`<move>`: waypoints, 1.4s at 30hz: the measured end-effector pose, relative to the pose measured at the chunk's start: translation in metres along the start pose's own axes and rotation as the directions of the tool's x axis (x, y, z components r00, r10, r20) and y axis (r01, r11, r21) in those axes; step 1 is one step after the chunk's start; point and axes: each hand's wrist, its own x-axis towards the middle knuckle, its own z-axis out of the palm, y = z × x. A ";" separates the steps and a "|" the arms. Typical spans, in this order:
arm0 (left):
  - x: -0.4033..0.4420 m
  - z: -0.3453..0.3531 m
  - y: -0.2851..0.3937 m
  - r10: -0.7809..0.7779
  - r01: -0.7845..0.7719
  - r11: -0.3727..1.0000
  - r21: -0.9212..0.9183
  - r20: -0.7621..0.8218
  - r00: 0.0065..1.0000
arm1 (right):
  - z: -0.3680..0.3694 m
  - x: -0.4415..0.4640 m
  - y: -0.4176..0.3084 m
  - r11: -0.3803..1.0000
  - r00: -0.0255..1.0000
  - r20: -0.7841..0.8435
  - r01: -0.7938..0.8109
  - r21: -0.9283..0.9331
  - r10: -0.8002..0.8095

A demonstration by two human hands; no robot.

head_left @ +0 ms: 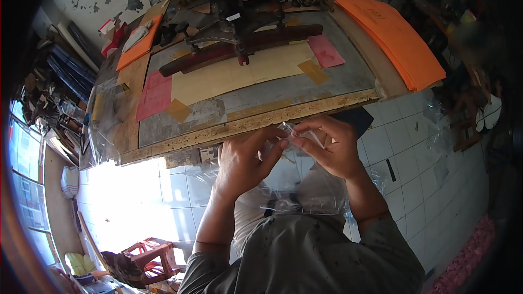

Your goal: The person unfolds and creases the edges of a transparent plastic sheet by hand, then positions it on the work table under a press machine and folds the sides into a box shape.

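My left hand (pixel 242 163) and my right hand (pixel 333 146) are close together in front of the table's near edge. Thumb and fingers of both are closed on the upper edge of a thin clear plastic film (pixel 308 193). It hangs down over my lap, and I cannot tell whether it is a bag or a loose sheet. Beyond the hands, a long dark red bar (pixel 201 57) of a press stands over a cream paper strip (pixel 234 76). Pink paper pieces (pixel 154 95) lie at the strip's ends, with brown tape on the strip's near edge.
A stack of orange printed sheets (pixel 389 38) lies on the table's right side. More orange material (pixel 143 43) is at the left. A worn wooden edge (pixel 250 123) borders the table. A red plastic stool (pixel 155 261) stands on the tiled floor at lower left.
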 end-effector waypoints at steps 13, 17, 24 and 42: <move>-0.001 0.005 -0.008 -0.021 0.021 0.997 -0.069 0.001 1.000 | 0.002 0.002 0.003 0.999 0.999 -0.019 0.031 -0.027 -0.031; -0.001 0.005 -0.006 -0.027 0.028 0.997 -0.077 0.004 1.000 | 0.001 0.002 0.000 1.000 0.999 -0.019 -0.026 0.012 0.027; 0.001 0.004 -0.002 -0.013 0.012 0.999 -0.048 -0.015 1.000 | 0.003 0.004 0.007 1.000 0.999 -0.045 -0.023 -0.006 0.023; 0.011 0.000 -0.008 0.060 -0.060 0.998 0.002 -0.077 0.995 | 0.000 0.018 0.005 1.000 0.999 -0.042 -0.010 -0.012 0.010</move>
